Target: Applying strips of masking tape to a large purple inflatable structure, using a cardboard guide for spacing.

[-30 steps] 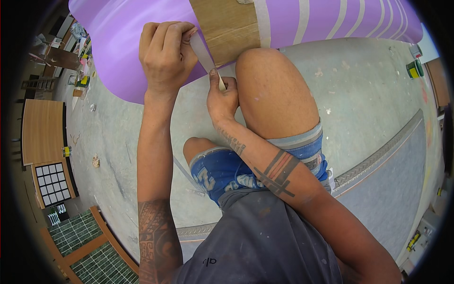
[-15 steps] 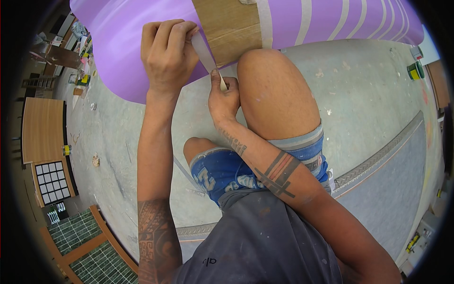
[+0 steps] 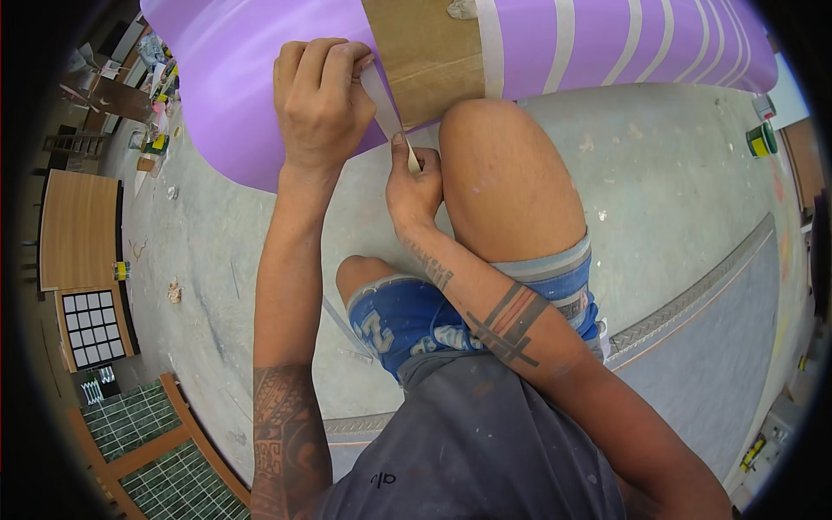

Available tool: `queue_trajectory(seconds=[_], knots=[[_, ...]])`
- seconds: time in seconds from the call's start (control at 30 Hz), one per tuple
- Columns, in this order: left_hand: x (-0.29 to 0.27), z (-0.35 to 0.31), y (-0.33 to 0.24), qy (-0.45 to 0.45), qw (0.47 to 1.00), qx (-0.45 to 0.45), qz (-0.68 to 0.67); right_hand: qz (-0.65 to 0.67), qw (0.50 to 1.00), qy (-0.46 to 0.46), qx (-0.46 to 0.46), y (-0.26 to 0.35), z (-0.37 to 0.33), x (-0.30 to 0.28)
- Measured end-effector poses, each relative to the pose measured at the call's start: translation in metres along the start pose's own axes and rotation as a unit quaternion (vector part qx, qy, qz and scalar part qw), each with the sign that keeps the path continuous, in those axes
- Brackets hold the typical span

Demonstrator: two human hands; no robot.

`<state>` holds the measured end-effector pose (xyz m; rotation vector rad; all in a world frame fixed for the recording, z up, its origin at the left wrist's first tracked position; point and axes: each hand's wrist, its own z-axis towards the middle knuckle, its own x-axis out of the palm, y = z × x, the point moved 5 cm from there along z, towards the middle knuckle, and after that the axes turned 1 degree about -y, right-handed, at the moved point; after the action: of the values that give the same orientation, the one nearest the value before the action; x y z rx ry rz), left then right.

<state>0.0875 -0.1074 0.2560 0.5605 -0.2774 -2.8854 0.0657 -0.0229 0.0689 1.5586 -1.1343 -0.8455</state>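
Note:
A strip of whitish masking tape point(image 3: 379, 102) runs down between my two hands, beside the edge of a brown paper sheet point(image 3: 426, 65) on a large glossy purple curved piece point(image 3: 232, 113). My left hand point(image 3: 319, 104) is closed, pinching the strip's upper end between thumb and forefinger. Lower down, by my raised knee, my right hand point(image 3: 414, 189) is closed around the lower end, its thumb pressed near the purple piece's bottom edge. A pale curled bit of tape shows behind that thumb. The fingers of the right hand are partly hidden.
White tape stripes point(image 3: 562, 43) cross the purple piece on the right. A crumpled bit point(image 3: 462, 9) lies on the paper. On the concrete floor stand a green and yellow can point(image 3: 763, 140) at far right, a wooden panel point(image 3: 81, 230) and a green-tiled panel point(image 3: 156, 451) at left.
The view has shifted slightly, so the purple piece and both hands appear a little further right. Both hands keep their grip on the tape, with little other movement.

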Motion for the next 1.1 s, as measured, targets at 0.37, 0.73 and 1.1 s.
queue_trajectory(seconds=[0.37, 0.73, 1.1], knots=[[0.0, 0.001, 0.0, -0.007, 1.0, -0.004, -0.005, -0.006, 1.0, -0.009, -0.013, 0.0, 0.0, 0.0], [-0.005, 0.003, -0.002, -0.012, 1.0, -0.024, 0.003, 0.007, 1.0, -0.01, -0.02, -0.002, 0.002, 0.001], [-0.014, 0.02, 0.015, 0.087, 0.96, -0.259, -0.06, 0.021, 0.999, -0.012, -0.048, -0.001, 0.003, 0.003]])
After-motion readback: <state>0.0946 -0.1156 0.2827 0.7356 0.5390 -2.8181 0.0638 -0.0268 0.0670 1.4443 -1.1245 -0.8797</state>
